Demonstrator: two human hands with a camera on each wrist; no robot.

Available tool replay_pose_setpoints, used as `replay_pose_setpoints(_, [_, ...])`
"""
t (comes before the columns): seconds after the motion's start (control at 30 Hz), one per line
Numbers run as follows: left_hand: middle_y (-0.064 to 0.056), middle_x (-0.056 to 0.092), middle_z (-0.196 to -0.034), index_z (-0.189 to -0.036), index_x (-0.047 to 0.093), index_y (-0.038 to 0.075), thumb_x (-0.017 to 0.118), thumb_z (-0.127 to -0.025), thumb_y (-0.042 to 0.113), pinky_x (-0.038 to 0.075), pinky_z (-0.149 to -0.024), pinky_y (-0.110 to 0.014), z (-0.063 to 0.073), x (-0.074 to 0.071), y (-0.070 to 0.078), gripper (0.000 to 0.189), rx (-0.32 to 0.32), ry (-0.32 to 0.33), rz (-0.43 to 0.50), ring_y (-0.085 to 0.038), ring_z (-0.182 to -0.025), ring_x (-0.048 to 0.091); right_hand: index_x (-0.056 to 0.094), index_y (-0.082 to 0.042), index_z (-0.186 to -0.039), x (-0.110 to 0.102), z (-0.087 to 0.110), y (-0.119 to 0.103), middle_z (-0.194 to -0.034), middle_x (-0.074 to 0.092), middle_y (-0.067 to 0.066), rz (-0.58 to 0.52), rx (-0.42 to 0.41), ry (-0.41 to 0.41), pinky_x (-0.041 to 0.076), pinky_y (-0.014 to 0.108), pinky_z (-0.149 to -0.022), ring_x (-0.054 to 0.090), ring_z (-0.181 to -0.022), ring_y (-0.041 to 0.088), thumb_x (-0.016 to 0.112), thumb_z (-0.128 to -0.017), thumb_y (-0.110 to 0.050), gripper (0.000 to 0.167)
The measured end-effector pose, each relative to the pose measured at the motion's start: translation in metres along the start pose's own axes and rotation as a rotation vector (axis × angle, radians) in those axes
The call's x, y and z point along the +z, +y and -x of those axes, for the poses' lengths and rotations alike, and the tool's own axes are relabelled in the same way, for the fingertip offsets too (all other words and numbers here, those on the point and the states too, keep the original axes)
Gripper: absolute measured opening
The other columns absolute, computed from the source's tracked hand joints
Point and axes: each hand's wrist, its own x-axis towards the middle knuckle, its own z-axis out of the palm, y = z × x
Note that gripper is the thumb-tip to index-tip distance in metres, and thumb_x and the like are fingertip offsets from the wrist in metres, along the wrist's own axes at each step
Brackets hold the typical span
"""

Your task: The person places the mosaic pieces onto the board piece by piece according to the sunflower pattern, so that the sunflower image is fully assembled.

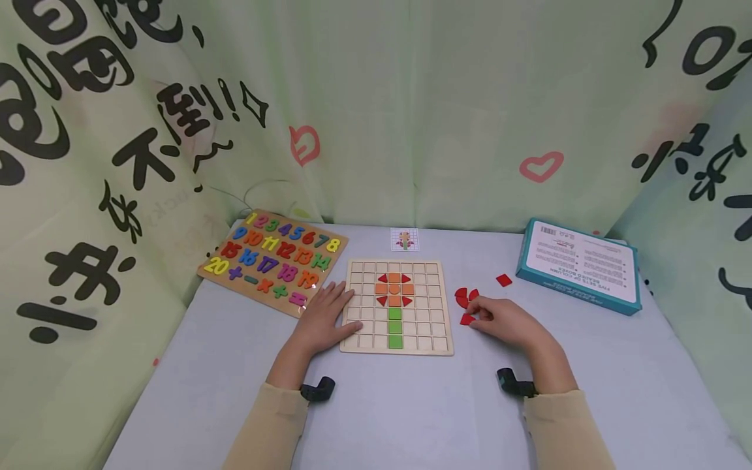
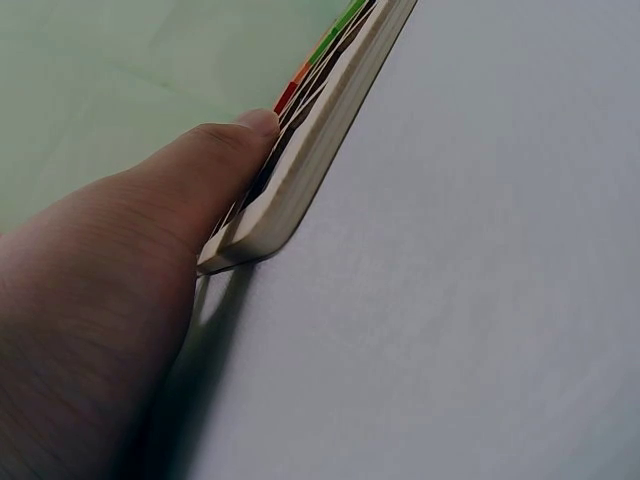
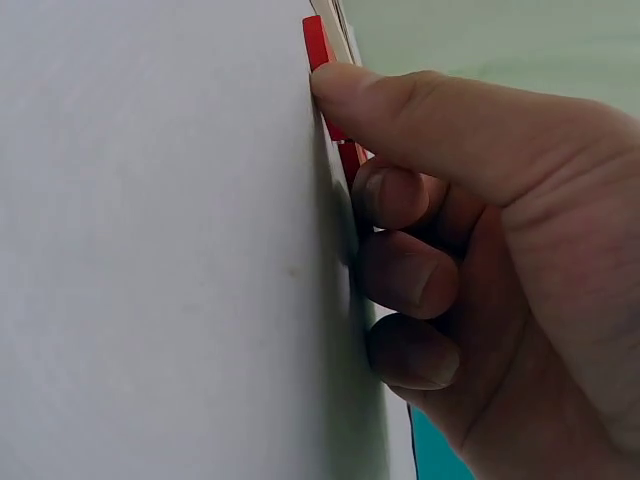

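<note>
A square wooden grid board [image 1: 435,326] lies on the table with an orange cross, red corner pieces and a green column of tiles [image 1: 395,328] in it. My left hand [image 1: 322,320] rests flat on its left edge, fingers spread; the left wrist view shows the thumb [image 2: 215,165] on the board's rim. To the right of the board, my right hand [image 1: 506,320] pinches a small red tile [image 1: 467,319] near the table, thumb against it and the other fingers curled. Beyond those fingertips lie red rounded pieces [image 1: 461,297] and another red tile [image 1: 503,280].
A number puzzle board [image 1: 282,261] lies at the back left, close to my left hand. Behind the grid board is a small pattern card [image 1: 405,239]. A teal box [image 1: 578,264] stands at the back right. A printed curtain [image 1: 411,130] encloses the white table.
</note>
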Motion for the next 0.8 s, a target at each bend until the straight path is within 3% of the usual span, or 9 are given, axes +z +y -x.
replay_pose_setpoints(0.8, [0.0,0.025,-0.165,-0.154,0.037,0.025,0.055,-0.086,0.07,0.013,-0.126,-0.05,0.0003,-0.0018,0.0014,0.083,-0.007,-0.013,-0.001,-0.025,-0.155,0.014,0.063,-0.019,-0.107,0.0048,-0.0021,-0.0018,-0.07,0.053,0.0,0.003,-0.023,0.041,0.044,0.027,-0.059,0.052,-0.068,0.016,0.075,-0.087,-0.03,0.026])
